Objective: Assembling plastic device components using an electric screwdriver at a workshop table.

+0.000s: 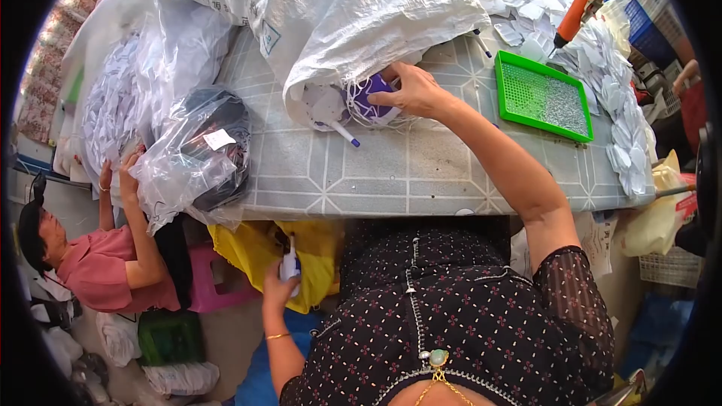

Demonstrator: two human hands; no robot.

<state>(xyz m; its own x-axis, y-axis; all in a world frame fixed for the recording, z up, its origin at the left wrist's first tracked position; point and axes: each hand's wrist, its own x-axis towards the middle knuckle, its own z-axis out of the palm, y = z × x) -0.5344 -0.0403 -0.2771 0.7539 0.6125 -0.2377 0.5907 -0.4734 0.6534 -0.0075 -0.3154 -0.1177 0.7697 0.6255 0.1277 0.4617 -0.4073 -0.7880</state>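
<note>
My right hand (416, 92) reaches across the table to the frayed mouth of a white woven sack (376, 26). Its fingers are closed on a rounded purple piece (372, 98) there. Beside it in the sack's mouth lies a white plastic piece (327, 109) with a thin, purple-tipped stem. Below the table edge, my left hand (280, 286) grips a white plastic piece with a purple part (290, 265), over an opened yellow bag (312, 244). The sack hides whatever else is inside it.
A green tray of small metal bits (545, 98) and an orange electric screwdriver (583, 7) are at right, by heaped white pieces (617, 83). A clear plastic bag with dark contents (218, 150) sits left. A co-worker in pink (101, 267) handles another bag of white pieces.
</note>
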